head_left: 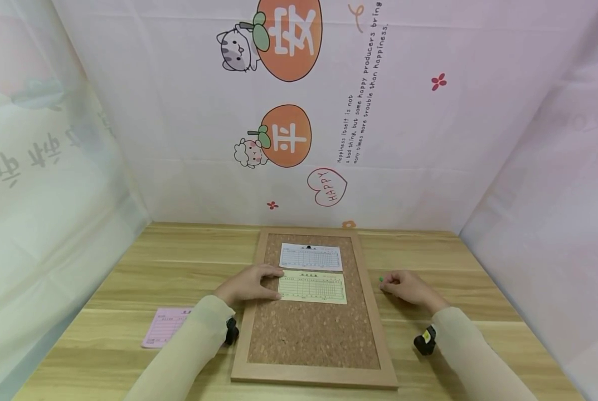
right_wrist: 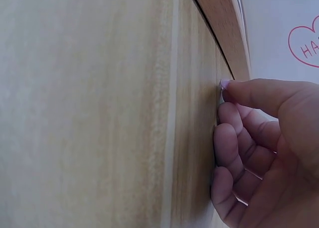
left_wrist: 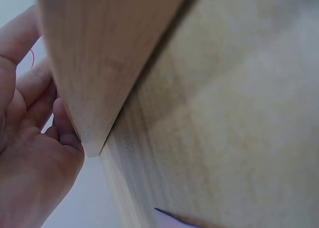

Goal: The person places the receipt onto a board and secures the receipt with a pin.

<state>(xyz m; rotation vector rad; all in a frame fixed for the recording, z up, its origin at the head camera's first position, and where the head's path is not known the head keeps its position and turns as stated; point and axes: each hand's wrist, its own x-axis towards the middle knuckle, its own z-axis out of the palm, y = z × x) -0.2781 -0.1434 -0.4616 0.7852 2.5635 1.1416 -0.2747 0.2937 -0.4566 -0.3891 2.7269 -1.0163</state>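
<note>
Rough cork board, matt wooden table

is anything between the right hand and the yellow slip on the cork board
Nothing visible blocks it. The right hand rests on the table just right of the cork board, by a small green thing. Only the board's raised wooden frame and bare cork lie between it and the yellow slip, which the left hand touches.

wooden table | on it: cork board, pink slip, possibly a green pin
</note>
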